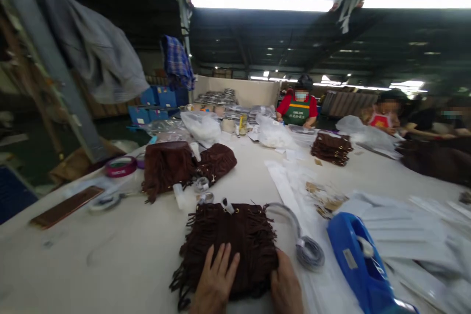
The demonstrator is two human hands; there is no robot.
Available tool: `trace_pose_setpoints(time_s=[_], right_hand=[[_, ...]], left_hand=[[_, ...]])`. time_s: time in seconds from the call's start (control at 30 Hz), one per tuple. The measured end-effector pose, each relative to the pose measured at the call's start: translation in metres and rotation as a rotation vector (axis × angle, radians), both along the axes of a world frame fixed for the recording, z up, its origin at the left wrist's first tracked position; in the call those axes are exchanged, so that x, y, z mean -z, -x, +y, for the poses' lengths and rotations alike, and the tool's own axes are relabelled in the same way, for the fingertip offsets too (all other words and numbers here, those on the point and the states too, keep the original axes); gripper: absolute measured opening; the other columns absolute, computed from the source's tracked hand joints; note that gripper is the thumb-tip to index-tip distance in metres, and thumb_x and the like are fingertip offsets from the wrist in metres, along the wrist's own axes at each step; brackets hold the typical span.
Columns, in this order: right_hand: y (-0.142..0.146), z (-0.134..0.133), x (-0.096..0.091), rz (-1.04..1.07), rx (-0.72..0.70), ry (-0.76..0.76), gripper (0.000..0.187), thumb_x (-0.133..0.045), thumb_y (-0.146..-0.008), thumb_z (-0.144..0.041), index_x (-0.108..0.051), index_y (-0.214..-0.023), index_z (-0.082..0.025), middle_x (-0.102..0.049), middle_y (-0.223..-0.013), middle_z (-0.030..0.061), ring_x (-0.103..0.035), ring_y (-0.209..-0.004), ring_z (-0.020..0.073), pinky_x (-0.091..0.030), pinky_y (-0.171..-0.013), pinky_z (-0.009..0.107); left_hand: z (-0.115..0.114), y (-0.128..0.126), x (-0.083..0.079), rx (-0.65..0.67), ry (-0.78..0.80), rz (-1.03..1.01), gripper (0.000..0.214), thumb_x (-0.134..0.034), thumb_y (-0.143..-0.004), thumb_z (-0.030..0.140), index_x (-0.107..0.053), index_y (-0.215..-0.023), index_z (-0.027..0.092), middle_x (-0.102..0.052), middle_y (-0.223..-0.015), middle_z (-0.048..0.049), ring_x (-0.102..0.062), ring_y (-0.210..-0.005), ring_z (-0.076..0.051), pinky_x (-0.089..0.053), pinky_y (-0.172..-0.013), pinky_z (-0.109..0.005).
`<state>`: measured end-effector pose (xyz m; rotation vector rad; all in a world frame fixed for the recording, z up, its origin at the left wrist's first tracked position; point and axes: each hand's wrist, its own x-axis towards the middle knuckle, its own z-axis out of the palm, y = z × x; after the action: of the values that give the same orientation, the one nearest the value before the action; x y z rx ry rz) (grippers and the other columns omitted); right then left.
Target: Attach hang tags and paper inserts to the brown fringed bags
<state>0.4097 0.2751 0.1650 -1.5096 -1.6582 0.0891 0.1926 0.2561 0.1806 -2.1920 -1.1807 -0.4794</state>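
A dark brown fringed bag (231,240) lies flat on the white table (110,265) right in front of me. My left hand (217,279) rests on its near part with the fingers stretched out flat. My right hand (285,282) is pressed against the bag's right near edge; its fingers are tucked out of sight at the bag. A coiled grey wrapped strap (307,250) runs from the bag's top right corner and lies beside my right hand.
More brown fringed bags (184,164) lie farther back, and a stack of them (331,148) at the far right. A blue tape dispenser (362,265) sits at my right among white sheets. Tape rolls (120,166) and a brown strip (66,206) lie left. Other people work at the far side.
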Motion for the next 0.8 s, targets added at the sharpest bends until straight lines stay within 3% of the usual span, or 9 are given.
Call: trace_pose_setpoints(time_s=[0.1, 0.17, 0.23, 0.33, 0.47, 0.6, 0.67, 0.8], right_hand=[[0.01, 0.002, 0.005, -0.245, -0.105, -0.304, 0.05, -0.039, -0.074, -0.012, -0.049, -0.122, -0.02, -0.06, -0.113, 0.0101, -0.058, -0.101, 0.027, -0.047, -0.082, 0.04], [0.028, 0.003, 0.008, -0.329, -0.245, -0.379, 0.054, -0.038, -0.081, -0.014, -0.036, -0.134, -0.026, -0.059, -0.118, 0.0064, -0.057, -0.105, 0.0253, -0.046, -0.085, 0.04], [0.045, 0.004, 0.013, -0.403, -0.322, -0.396, 0.055, -0.038, -0.088, -0.023, -0.023, -0.141, -0.027, -0.059, -0.118, 0.0054, -0.059, -0.103, 0.0255, -0.047, -0.083, 0.04], [0.057, 0.005, 0.025, -0.473, -0.323, -0.353, 0.06, -0.039, -0.09, -0.035, -0.012, -0.143, -0.026, -0.058, -0.12, 0.0065, -0.06, -0.101, 0.0282, -0.048, -0.08, 0.042], [0.053, 0.004, 0.033, -0.481, -0.317, -0.292, 0.061, -0.038, -0.091, -0.037, -0.007, -0.143, -0.027, -0.054, -0.125, 0.0072, -0.056, -0.106, 0.0309, -0.047, -0.083, 0.046], [0.048, 0.005, 0.027, -0.503, -0.344, -0.326, 0.065, -0.042, -0.088, -0.04, -0.01, -0.143, -0.024, -0.053, -0.125, 0.0078, -0.057, -0.105, 0.0306, -0.048, -0.081, 0.044], [0.047, 0.007, 0.021, -0.581, -0.371, -0.384, 0.069, -0.045, -0.087, -0.04, -0.011, -0.143, -0.019, -0.056, -0.122, 0.0094, -0.059, -0.102, 0.0288, -0.05, -0.077, 0.039], [0.049, 0.004, 0.011, -0.602, -0.377, -0.41, 0.07, -0.048, -0.085, -0.041, -0.016, -0.142, -0.016, -0.056, -0.122, 0.01, -0.059, -0.104, 0.0272, -0.05, -0.078, 0.036]], left_hand=[[-0.001, -0.004, 0.0, -0.038, 0.001, 0.054, 0.058, -0.039, -0.076, 0.009, -0.034, -0.133, 0.015, -0.051, -0.127, -0.0131, -0.041, -0.12, -0.028, -0.025, -0.1, -0.047], [-0.001, -0.007, 0.0, -0.048, 0.024, 0.023, 0.051, -0.038, -0.081, 0.015, -0.036, -0.132, 0.015, -0.052, -0.126, -0.0124, -0.044, -0.118, -0.027, -0.03, -0.097, -0.045], [0.0, -0.009, 0.0, -0.055, 0.063, -0.006, 0.045, -0.037, -0.086, 0.022, -0.038, -0.131, 0.014, -0.052, -0.126, -0.0119, -0.045, -0.117, -0.026, -0.034, -0.096, -0.043], [0.002, -0.003, 0.002, -0.053, 0.052, -0.015, 0.04, -0.037, -0.088, 0.026, -0.047, -0.124, 0.012, -0.055, -0.124, -0.0118, -0.048, -0.115, -0.026, -0.038, -0.095, -0.042], [0.002, 0.028, 0.004, -0.159, -0.032, -0.08, 0.036, -0.038, -0.084, 0.012, -0.054, -0.116, 0.013, -0.059, -0.118, -0.0112, -0.054, -0.109, -0.028, -0.046, -0.09, -0.044], [0.001, 0.065, 0.005, -0.212, 0.008, -0.147, 0.047, -0.033, -0.076, -0.002, -0.055, -0.116, 0.011, -0.058, -0.118, -0.0125, -0.057, -0.106, -0.021, -0.051, -0.086, -0.03], [0.003, 0.075, 0.006, -0.198, 0.076, -0.285, 0.054, -0.028, -0.073, -0.006, -0.056, -0.115, 0.012, -0.057, -0.12, -0.0123, -0.056, -0.107, -0.017, -0.05, -0.088, -0.025], [0.007, 0.08, 0.005, -0.167, 0.289, -0.64, 0.061, -0.029, -0.063, -0.004, -0.058, -0.113, 0.016, -0.059, -0.117, -0.0101, -0.055, -0.109, -0.016, -0.049, -0.091, -0.03]])
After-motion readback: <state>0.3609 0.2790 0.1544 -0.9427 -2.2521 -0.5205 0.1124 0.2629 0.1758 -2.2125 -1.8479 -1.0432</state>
